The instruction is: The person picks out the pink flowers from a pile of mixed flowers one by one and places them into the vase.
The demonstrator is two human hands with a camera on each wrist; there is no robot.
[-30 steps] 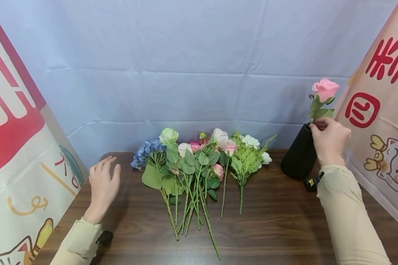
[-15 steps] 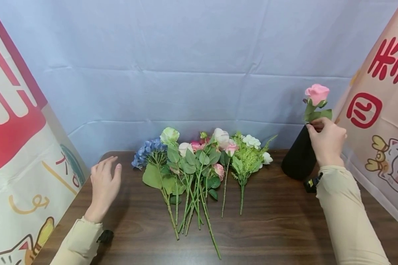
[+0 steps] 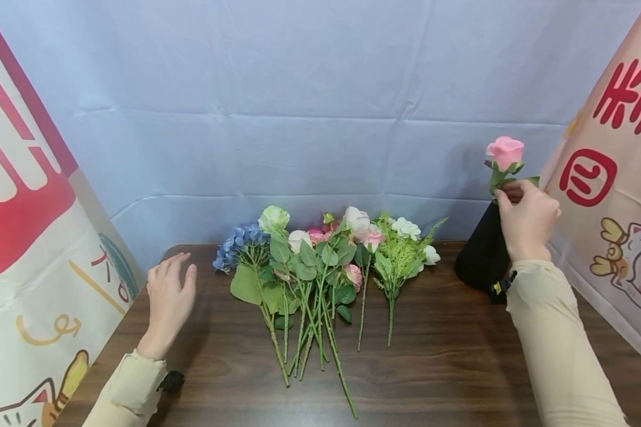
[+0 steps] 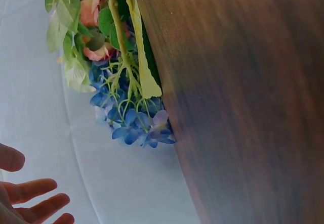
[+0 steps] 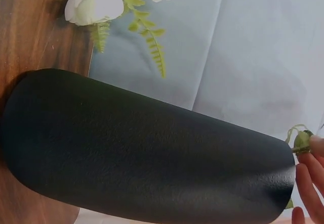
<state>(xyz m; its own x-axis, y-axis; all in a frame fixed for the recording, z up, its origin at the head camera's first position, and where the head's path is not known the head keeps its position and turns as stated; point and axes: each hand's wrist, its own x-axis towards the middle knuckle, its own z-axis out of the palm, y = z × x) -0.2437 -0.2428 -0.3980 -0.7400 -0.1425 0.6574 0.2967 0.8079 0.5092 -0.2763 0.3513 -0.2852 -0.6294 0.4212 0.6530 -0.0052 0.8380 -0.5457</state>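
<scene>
Hand placement of an artificial rose, head view; clock positions (o'c.) read about the view's centre. Largest first: pale-blue creased cloth backdrop (image 3: 310, 89), spanning 10 to 2 o'c.; dark-brown wood-grain table (image 3: 438, 367), approx. 4 to 8 o'c.; white cloth panel w/ red print (image 3: 16, 237), 9 o'c., and pink cloth panel w/ red characters & cartoon cat (image 3: 619, 237), 3 o'c.; loose pile of mixed artificial flowers w/ crossed green stems (image 3: 304, 267), just below centre, heads twd. 12, stems twd. 6, incl. leafy green spray w/ white blooms (image 3: 397, 261) at approx. 4 o'c. & blue hydrangea head (image 3: 240, 243) at approx. 8 o'c.; matte-black tapered vase (image 3: 481, 255), 3 o'c., base on table; L hand (image 3: 170, 296), 8 o'c., fingers extended & spread, nothing held, apart from the pile; R hand (image 3: 529, 219), 3 o'c., thumb & fingers pinching the pink rose w/ green leaves (image 3: 504, 153) just above the vase rim. Rose: approx. 2–3 o'c., head upright over the mouth; lower stem hidden, depth n/a. Step in hand (judged): seating the rose in the vase. Next move prob. calls for easing the stem down w/o tipping the vase, then loosening the pinch once it stands unaided.
</scene>
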